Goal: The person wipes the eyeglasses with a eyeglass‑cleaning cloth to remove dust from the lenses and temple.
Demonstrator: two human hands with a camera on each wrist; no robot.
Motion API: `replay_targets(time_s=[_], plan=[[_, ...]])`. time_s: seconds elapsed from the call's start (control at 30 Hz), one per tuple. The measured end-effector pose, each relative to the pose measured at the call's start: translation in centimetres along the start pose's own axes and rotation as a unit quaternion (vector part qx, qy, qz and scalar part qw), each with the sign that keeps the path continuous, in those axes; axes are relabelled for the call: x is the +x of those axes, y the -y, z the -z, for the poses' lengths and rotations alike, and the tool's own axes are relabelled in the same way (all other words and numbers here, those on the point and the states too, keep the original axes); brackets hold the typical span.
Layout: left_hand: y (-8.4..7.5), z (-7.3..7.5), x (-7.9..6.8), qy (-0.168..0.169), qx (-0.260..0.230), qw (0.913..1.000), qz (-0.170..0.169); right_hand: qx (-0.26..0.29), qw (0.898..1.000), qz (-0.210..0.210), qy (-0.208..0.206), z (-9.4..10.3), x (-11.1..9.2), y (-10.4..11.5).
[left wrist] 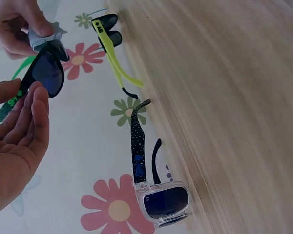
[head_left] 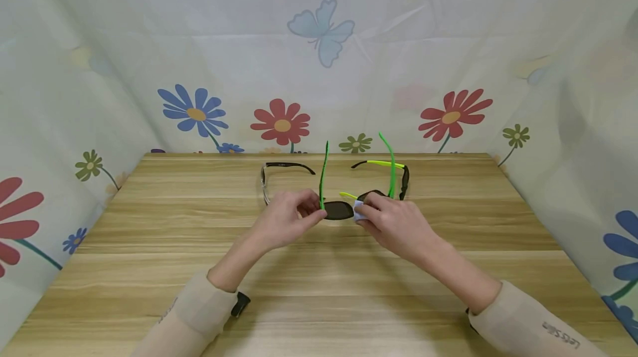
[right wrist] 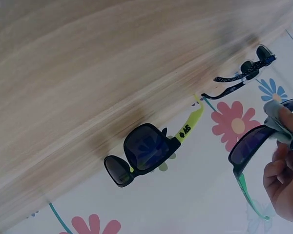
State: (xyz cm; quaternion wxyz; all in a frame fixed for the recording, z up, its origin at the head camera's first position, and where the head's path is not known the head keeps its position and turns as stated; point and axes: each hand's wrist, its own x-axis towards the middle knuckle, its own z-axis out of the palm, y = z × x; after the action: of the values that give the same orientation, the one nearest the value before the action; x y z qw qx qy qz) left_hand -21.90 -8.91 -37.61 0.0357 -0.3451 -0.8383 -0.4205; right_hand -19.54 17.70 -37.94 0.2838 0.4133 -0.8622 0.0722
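A pair of sunglasses (head_left: 339,211) with a black front and bright green temples is held over the table, the temples pointing up and away. My left hand (head_left: 286,220) pinches it by the left hinge corner, thumb and fingers on the frame, as the left wrist view also shows. In my right hand (head_left: 399,227) a light blue cloth (head_left: 359,211) is pinched around the front near the bridge. The right wrist view shows the cloth folded over the frame beside a dark lens (right wrist: 248,146). My right fingers partly hide the other lens.
Behind the left hand lies a second pair of sunglasses (left wrist: 167,202) with a clear frame and dark speckled temples. Behind the right hand lies a third pair (right wrist: 145,146) with a black front and yellow temples. A flowered curtain (head_left: 319,86) borders the wooden table (head_left: 319,301).
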Motion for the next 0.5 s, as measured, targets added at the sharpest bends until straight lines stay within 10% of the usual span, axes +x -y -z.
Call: replay_targets(time_s=[0.5], plan=[[-0.02,-0.34,0.26,-0.012,0.023,0.999,-0.036,0.112,0.993,-0.042,-0.018,0.4,0.9,0.63]])
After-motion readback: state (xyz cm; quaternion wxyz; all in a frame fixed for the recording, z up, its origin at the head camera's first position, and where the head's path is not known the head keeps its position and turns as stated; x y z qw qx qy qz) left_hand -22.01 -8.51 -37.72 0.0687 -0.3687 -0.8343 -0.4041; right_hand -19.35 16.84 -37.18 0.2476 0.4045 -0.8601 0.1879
